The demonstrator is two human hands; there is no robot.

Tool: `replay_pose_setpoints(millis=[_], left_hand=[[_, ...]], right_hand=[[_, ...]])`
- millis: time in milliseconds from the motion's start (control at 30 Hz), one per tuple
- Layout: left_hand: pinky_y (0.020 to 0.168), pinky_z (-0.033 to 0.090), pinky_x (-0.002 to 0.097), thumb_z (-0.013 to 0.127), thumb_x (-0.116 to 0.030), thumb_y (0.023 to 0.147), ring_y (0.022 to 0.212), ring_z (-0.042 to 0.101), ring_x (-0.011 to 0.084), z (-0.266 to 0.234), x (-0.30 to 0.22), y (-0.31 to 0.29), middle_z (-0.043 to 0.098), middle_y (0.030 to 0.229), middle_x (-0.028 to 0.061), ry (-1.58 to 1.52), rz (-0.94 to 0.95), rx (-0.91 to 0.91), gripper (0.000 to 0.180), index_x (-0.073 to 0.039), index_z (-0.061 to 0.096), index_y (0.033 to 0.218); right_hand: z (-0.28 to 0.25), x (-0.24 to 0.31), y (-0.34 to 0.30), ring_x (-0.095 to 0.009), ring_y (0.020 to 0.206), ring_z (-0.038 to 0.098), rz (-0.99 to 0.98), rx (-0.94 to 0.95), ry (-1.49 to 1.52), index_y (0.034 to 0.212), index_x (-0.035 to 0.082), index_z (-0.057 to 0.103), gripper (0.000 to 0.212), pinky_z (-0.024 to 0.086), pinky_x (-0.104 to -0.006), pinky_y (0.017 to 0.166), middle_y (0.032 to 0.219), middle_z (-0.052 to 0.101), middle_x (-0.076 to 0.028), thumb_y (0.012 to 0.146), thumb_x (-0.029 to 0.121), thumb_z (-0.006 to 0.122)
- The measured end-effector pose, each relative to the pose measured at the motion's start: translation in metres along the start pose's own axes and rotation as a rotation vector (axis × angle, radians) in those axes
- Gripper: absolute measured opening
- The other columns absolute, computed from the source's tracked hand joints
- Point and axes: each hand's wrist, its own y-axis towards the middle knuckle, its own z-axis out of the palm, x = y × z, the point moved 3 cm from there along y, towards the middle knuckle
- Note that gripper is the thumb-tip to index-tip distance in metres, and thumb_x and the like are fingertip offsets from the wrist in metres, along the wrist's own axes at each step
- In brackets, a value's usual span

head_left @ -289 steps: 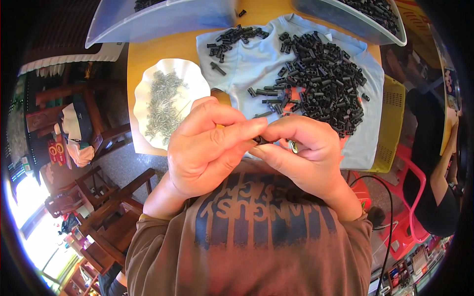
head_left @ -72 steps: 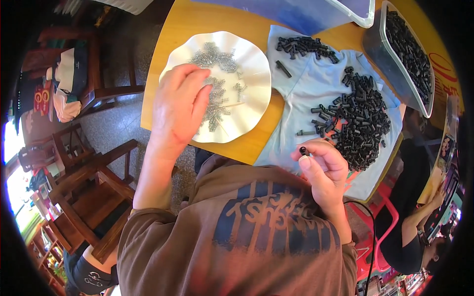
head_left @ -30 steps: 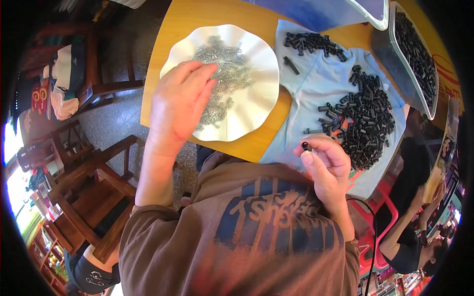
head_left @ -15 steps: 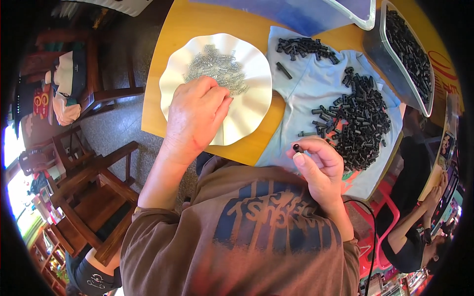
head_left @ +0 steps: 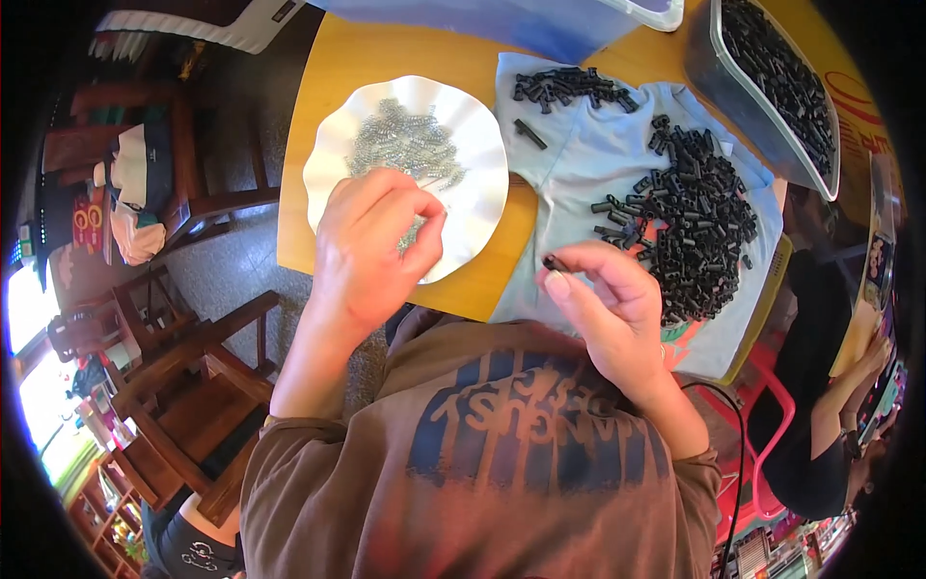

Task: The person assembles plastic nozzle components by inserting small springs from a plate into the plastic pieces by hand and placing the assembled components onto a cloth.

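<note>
My left hand (head_left: 374,246) is over the near left part of a white plate with a wavy rim (head_left: 482,224). Its fingers are curled in toward the thumb; whatever they pinch, if anything, is hidden. Small silvery coil springs (head_left: 400,140) lie heaped on the plate just beyond that hand. Between the thumb and fingertips of my right hand (head_left: 612,304) is a small black tubular part (head_left: 553,263), its end pointing left. Beside this hand, a large pile of similar black parts (head_left: 699,232) lies on a light blue shirt (head_left: 569,207).
A smaller group of black parts (head_left: 569,87) and one loose piece sit on the shirt's far side. Beyond stand a translucent bluish bin (head_left: 482,24) and a grey tub (head_left: 767,111) full of black parts. Wooden chairs (head_left: 193,405) are at left; another person (head_left: 820,415) sits at right.
My right hand has moved slightly left with the black part, which now tilts sideways. My left hand has drawn back a little from the springs. The whole view has shifted slightly.
</note>
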Motion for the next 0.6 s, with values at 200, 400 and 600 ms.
replay_pose_setpoints(millis=[200, 400, 600], left_hand=[[0.060, 0.041, 0.0336, 0.071, 0.002, 0.057, 0.067, 0.055, 0.0233, -0.013, -0.033, -0.002, 0.057, 0.077, 0.0055, -0.132, 0.105, -0.024, 0.022, -0.006, 0.060, 0.075], [0.058, 0.040, 0.0330, 0.073, 0.001, 0.057, 0.062, 0.054, 0.0213, -0.006, -0.043, -0.002, 0.056, 0.077, 0.0052, -0.115, 0.292, -0.008, 0.025, -0.005, 0.061, 0.078], [0.058, 0.043, 0.0308, 0.075, 0.002, 0.060, 0.066, 0.056, 0.0208, -0.002, -0.050, -0.008, 0.057, 0.081, 0.0072, -0.357, 0.139, 0.014, 0.026, -0.003, 0.064, 0.083]], right_hand=[[0.029, 0.010, 0.017, -0.005, 0.083, 0.056, 0.131, 0.101, 0.376, 0.104, -0.001, 0.061, 0.019, 0.045, -0.0204, 0.072, 0.094, 0.063, -0.001, 0.087, 0.008, 0.063], [0.026, 0.008, 0.010, -0.008, 0.088, 0.059, 0.157, 0.085, 0.522, 0.106, -0.001, 0.060, 0.020, 0.048, -0.0213, 0.076, 0.097, 0.065, -0.004, 0.086, 0.001, 0.062], [0.017, 0.009, 0.003, -0.010, 0.088, 0.061, 0.108, 0.087, 0.619, 0.105, -0.003, 0.060, 0.019, 0.049, -0.0217, 0.076, 0.097, 0.065, -0.006, 0.086, -0.001, 0.062]])
